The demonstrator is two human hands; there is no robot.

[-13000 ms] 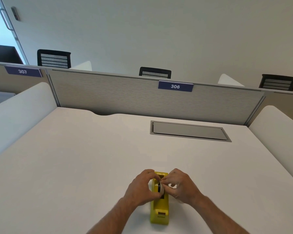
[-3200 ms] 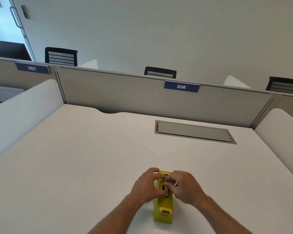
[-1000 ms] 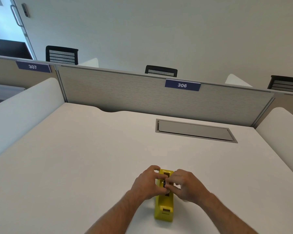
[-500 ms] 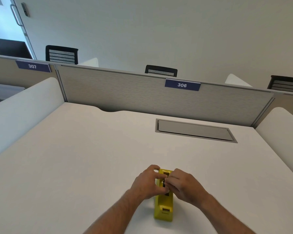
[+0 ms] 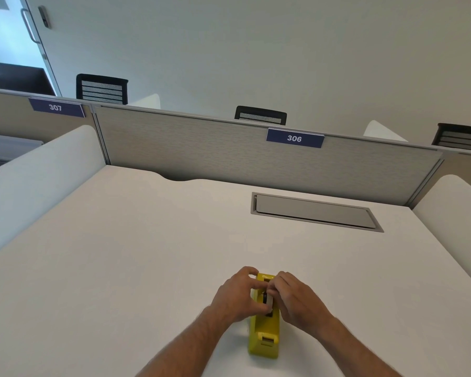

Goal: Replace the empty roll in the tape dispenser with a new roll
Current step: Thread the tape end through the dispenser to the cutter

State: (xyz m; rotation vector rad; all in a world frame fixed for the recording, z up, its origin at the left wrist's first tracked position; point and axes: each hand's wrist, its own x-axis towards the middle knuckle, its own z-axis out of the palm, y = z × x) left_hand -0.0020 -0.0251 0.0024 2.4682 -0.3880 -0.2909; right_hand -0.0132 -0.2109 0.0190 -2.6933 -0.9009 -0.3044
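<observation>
Desk point(image 5: 147, 254) (white) below partition point(image 5: 201, 151) 306

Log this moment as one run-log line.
stage: seating roll | left hand: on yellow tape dispenser, pinching roll | right hand: pinching roll | desk: dispenser upright

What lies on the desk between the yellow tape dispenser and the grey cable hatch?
Nothing: in the head view, the white desk is bare between the yellow tape dispenser and the grey cable hatch.
</observation>
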